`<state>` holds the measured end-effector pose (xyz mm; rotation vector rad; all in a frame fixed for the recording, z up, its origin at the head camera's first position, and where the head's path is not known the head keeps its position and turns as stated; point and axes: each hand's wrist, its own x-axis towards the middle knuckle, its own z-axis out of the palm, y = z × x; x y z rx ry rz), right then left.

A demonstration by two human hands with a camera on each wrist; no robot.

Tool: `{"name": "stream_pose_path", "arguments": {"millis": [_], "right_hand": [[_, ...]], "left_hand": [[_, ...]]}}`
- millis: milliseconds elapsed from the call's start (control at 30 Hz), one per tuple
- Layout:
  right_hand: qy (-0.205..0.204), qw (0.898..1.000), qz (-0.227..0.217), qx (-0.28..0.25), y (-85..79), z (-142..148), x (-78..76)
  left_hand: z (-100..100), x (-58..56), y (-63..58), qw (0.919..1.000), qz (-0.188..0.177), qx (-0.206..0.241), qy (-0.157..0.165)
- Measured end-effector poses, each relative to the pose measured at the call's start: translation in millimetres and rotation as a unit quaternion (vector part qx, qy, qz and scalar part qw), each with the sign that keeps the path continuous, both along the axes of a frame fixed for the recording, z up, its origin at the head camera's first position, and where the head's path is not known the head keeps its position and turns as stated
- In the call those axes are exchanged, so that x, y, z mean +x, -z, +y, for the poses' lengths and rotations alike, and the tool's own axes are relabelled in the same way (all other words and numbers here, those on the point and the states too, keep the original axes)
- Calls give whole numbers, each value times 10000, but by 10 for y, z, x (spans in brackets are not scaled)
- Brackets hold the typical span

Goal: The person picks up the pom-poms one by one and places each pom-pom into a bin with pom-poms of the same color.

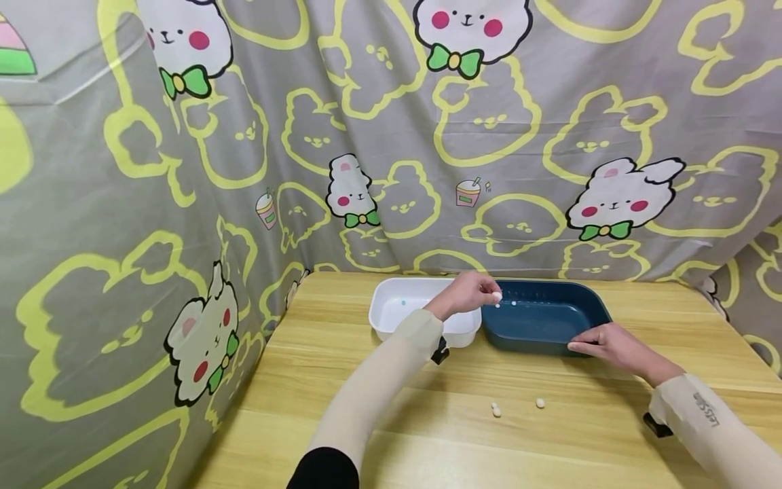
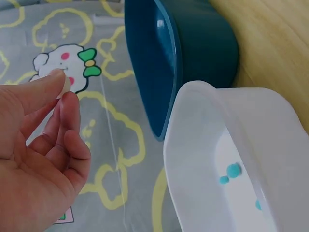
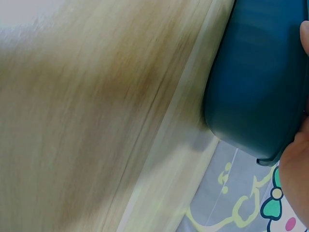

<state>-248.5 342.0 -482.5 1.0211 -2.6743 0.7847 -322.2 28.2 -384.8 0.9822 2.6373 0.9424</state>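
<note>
My left hand (image 1: 467,295) pinches a small white ball (image 2: 65,87) between thumb and forefinger, its other fingers curled in toward the palm. It is above the left end of the dark blue basin (image 1: 550,350), beside the white basin (image 1: 379,326). My right hand (image 1: 613,346) grips the blue basin's rim at the front right corner; the right wrist view shows only part of this hand (image 3: 297,169) at the edge. Small white balls (image 1: 514,303) lie in the blue basin. Teal balls (image 2: 234,170) lie in the white basin, whose near right part my left arm covers.
Both basins stand side by side toward the back of the wooden table (image 1: 305,380). Nearer to me, a few small white balls (image 1: 496,411) and another white ball (image 1: 540,403) lie on the wood. A patterned grey curtain (image 1: 391,136) hangs behind and along the left.
</note>
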Motion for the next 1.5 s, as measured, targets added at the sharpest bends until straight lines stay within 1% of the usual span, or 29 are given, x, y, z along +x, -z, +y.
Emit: {"name": "stream_pose_path", "arguments": {"millis": [200,333,467,633,800,933,1067,1300,1400,1500], "right_hand": [[86,9997,204,87,30,12,-19],[37,9996,266,89,52,19,-26],[4,9994,324,70,55,19,-26],[68,9995,307,89,41,16,-15],[157,9996,189,133,35,17,-5],[168,9997,119,121,36,15,-2],[157,9998,110,107,29,12,2],[123,9998,117,68,16,6,1],[127,9998,122,53,21,0,-5],[152,9998,79,59,28,-2,-3]], "left_hand": [[79,-24,-13,9995,-294,50,-49],[131,-45,-4,9985,-514,112,-113],[173,-80,25,9964,-779,229,-256],[220,-136,80,9937,-962,332,-479],[243,-191,123,9918,-1055,293,-658],[238,-233,152,9918,-1030,119,-752],[220,-259,177,9918,-1017,-28,-777],[201,-291,226,9885,-1275,-2,-817],[200,-303,242,9871,-1332,18,-889],[205,-316,253,9870,-1301,-44,-943]]}}
